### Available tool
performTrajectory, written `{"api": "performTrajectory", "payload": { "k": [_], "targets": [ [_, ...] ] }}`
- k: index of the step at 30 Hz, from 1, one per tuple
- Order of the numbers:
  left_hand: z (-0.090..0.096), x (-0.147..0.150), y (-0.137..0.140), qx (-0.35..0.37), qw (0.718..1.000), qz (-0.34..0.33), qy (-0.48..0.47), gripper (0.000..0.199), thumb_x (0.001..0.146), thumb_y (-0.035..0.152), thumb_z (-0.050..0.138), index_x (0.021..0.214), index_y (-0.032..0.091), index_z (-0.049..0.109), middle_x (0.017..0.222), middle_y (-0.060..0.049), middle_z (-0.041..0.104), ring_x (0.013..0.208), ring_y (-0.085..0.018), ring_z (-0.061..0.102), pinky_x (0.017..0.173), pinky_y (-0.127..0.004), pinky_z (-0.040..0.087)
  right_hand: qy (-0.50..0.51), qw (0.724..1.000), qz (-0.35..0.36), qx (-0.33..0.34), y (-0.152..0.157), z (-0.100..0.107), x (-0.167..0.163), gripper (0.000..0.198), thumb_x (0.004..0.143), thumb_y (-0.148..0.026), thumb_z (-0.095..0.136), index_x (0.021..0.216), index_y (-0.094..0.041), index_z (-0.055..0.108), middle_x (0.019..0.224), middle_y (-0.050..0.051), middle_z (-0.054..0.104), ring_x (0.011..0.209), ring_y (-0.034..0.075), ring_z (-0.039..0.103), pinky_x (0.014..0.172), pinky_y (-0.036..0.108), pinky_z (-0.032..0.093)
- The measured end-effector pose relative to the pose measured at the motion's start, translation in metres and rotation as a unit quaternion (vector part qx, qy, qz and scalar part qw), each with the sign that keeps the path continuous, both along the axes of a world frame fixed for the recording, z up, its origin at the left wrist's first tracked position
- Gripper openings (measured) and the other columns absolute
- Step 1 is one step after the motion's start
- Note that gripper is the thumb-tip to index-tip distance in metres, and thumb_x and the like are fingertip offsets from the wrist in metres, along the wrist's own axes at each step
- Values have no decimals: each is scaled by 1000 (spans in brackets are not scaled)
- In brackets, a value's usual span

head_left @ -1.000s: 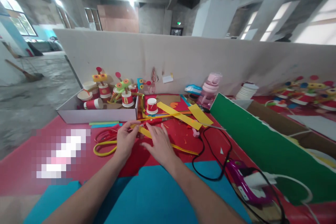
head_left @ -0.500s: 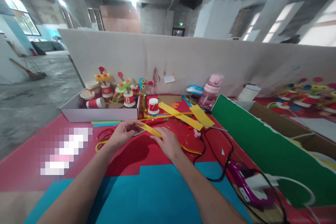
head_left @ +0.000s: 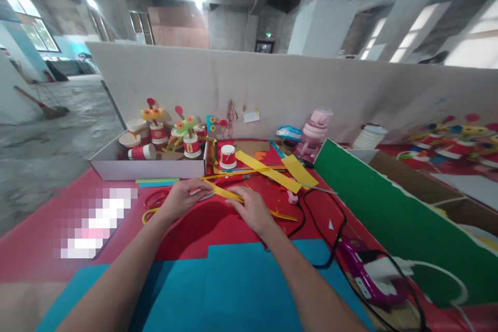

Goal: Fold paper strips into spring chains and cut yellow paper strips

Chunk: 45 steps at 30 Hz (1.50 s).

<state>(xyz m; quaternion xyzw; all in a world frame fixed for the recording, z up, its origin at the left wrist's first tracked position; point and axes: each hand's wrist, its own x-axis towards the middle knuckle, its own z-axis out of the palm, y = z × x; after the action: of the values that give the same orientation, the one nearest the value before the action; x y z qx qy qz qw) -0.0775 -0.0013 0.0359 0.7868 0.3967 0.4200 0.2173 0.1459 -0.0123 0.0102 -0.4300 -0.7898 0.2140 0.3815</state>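
Between my two hands a narrow yellow paper strip (head_left: 222,193) is stretched above the red tabletop. The fingers of my left hand (head_left: 185,198) pinch its left end. My right hand (head_left: 251,207) has thumb and fingers closed on the right end. Under and beside my left hand lie scissors with yellow handles (head_left: 149,216), partly hidden by the wrist. Beyond the strip, wider yellow paper strips (head_left: 268,171) lie crossed on the table, near an upturned red and white paper cup (head_left: 227,156).
Blue sheets (head_left: 233,285) cover the near edge. A white box (head_left: 148,170) of paper-cup figures stands at the left back. To the right are a green-sided box (head_left: 389,218), a purple device (head_left: 369,275) with black cables, and a pink bottle (head_left: 314,132).
My right hand has shifted slightly right and its grip on the yellow strip has changed a little. My left hand stays nearly in place, still pinching the strip.
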Motion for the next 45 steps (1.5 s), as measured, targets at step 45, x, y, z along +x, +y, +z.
{"api": "performTrajectory", "payload": {
  "k": [45],
  "targets": [
    [-21, 25, -2, -109, 992, -43, -45, 11, 76, 25, 65, 72, 16, 60, 72, -1, 63, 68, -12, 56, 66, -25, 45, 52, 996, 4, -76, -7, 1, -11, 11, 82, -26, 62, 84, -20, 71, 81, 3, 72, 73, 16, 63, 67, 26, 44]
  ]
}}
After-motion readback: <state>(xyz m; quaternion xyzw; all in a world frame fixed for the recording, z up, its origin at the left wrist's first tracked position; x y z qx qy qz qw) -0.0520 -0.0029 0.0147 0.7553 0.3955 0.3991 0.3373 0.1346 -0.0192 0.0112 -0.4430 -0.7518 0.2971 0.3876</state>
